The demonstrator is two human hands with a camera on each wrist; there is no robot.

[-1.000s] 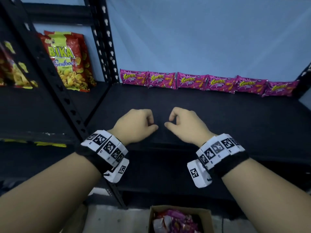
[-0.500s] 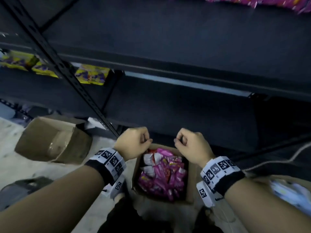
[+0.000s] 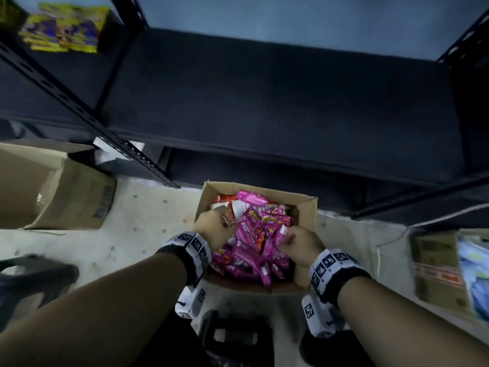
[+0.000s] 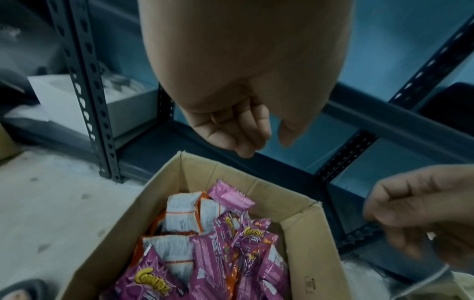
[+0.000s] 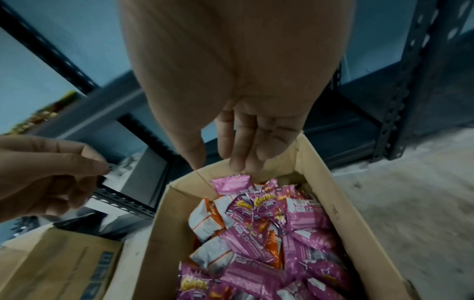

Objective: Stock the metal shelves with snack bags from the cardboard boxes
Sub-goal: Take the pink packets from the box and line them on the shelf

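Observation:
An open cardboard box (image 3: 307, 215) (image 4: 123, 233) (image 5: 320, 182) stands on the floor in front of the dark metal shelf (image 3: 264, 102). It is full of pink snack bags (image 3: 254, 242) (image 4: 231, 253) (image 5: 269, 233), with some orange-and-white ones among them. My left hand (image 3: 225, 223) (image 4: 256, 142) hovers over the box's left side, fingers loosely curled, holding nothing. My right hand (image 3: 287, 239) (image 5: 223, 162) hangs over the right side with relaxed fingers, just above the bags and empty. Each wrist view also catches the other hand.
A second cardboard box (image 3: 60, 192) lies on the floor at the left. At the right, another box (image 3: 439, 268) holds pale blue packets (image 3: 473, 274). Yellow-purple bags (image 3: 63, 27) sit on the left-hand shelf. A perforated black upright (image 3: 87, 112) slants down beside the box.
The view dropped from the upper shelf with its row of pink bags down to the floor. Both hands came down from the shelf edge to just over the open box.

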